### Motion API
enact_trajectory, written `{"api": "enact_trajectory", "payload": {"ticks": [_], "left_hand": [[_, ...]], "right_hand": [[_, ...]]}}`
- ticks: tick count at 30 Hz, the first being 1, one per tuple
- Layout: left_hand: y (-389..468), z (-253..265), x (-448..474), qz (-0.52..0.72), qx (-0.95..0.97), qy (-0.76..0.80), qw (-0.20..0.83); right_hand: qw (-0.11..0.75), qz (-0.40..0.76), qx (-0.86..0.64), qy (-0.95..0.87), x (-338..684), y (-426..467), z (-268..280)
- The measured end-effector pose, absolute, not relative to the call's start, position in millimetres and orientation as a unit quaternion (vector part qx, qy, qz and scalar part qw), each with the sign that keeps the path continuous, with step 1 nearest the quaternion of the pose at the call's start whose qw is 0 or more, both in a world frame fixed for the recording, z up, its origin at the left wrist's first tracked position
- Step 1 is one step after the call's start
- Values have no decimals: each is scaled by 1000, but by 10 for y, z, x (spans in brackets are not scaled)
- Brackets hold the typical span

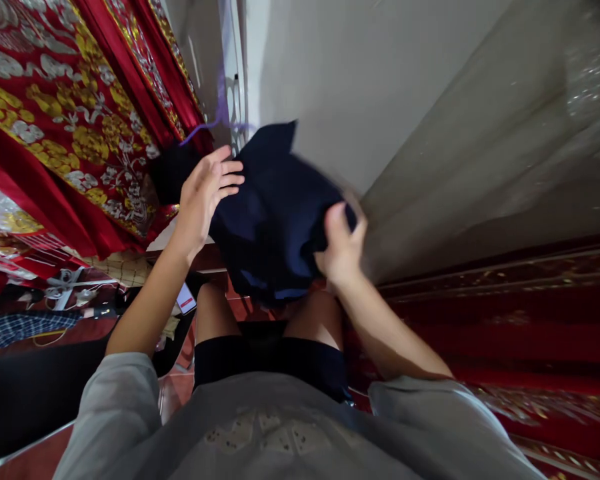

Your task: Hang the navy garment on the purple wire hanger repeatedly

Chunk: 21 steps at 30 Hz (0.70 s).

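A dark navy piece of cloth (275, 213), perhaps a garment, hangs in front of my knees with a pointed corner sticking up at its top. My right hand (344, 243) grips its right edge, thumb on the near side and the fingers closed around the fabric. At the cloth's upper left, my left hand (207, 190) is open, its fingers stretched out over the edge; whether they touch it I cannot tell. Behind the left hand shows a purple clothes hanger (220, 120), with another dark patch of cloth (173, 172) below it.
Red embroidered fabric (95, 127) hangs at the left, and more red cloth (505, 333) lies at the right. A pale panel (355, 80) stands ahead. To my left are a black chair (45, 380), a lit phone (185, 298) and a plaid-clad limb (30, 328).
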State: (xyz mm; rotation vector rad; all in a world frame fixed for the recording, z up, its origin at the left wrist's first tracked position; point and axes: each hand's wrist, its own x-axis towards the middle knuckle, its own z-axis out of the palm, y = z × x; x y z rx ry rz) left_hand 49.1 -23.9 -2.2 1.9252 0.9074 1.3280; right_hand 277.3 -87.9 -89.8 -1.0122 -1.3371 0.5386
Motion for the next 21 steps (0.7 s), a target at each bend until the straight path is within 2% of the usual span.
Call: {"api": "enact_trajectory", "payload": {"ticks": [3, 5, 7, 10, 13, 17, 19, 21], "left_hand": [[-381, 88, 484, 517, 654, 358, 421], [-549, 103, 411, 474, 623, 379, 494], [-744, 59, 303, 392, 618, 392, 558], [-980, -56, 125, 255, 642, 408, 597], [-1015, -136, -50, 196, 717, 422, 519], [-720, -154, -269, 301, 778, 423, 353], [-530, -145, -330, 379, 770, 433, 276], [-393, -134, -327, 465, 750, 434, 180]], "right_hand": [[522, 313, -281, -742, 2546, -1109, -923], [441, 395, -142, -793, 2518, -1123, -893], [453, 434, -120, -769, 2569, -1033, -885], [542, 342, -299, -707, 2713, -769, -1005], [519, 262, -441, -684, 2867, -524, -1234], [456, 431, -423, -654, 3044, -421, -1346], [497, 500, -405, -582, 3092, -379, -1233], [582, 495, -390, -513, 3095, -253, -1021]]}}
